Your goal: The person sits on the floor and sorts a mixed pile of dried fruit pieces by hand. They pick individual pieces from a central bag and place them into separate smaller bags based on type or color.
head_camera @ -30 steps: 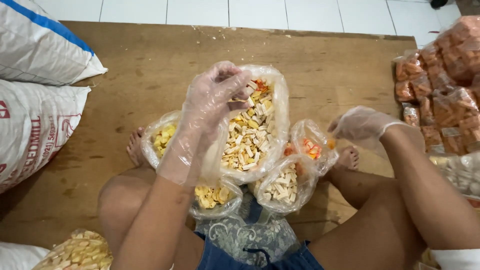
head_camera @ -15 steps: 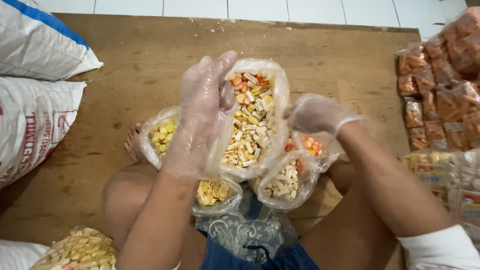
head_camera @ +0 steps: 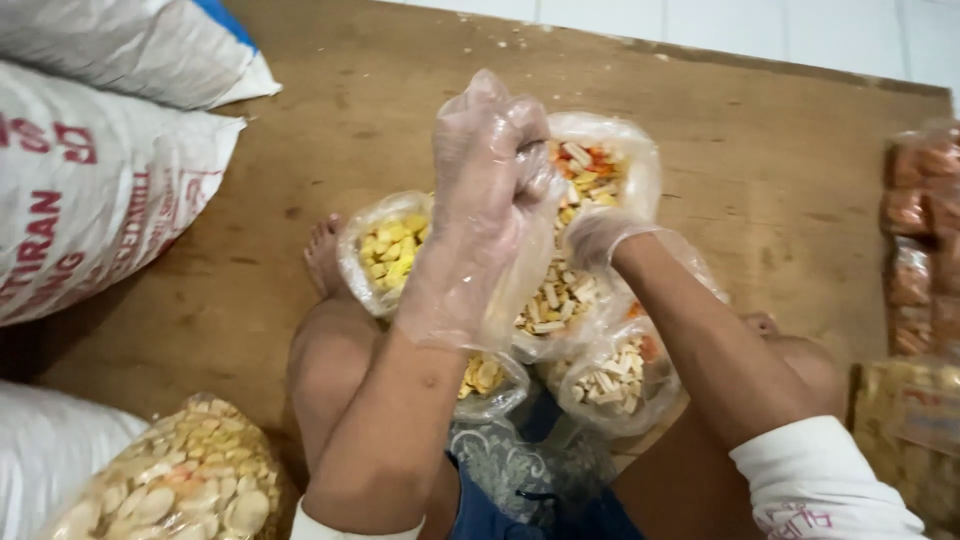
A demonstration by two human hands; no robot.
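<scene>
while gloved, left hand (head_camera: 487, 190) gripping snack bag (head_camera: 585, 250) (upright)

The right hand (head_camera: 600, 238), out at the right over the small bags 1 second ago, now sits at the tall clear bag (head_camera: 590, 230), close beside the left hand (head_camera: 490, 170), whose fingers have curled shut

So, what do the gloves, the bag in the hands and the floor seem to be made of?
Gloves on the left hand and right hand: thin clear plastic film, loose and wrinkled, skin showing through.
Bag: clear soft plastic, glossy; the mixed snack pieces show through it.
Floor: looks like wooden board, brown with a matt, scuffed surface, perhaps plywood.
</scene>
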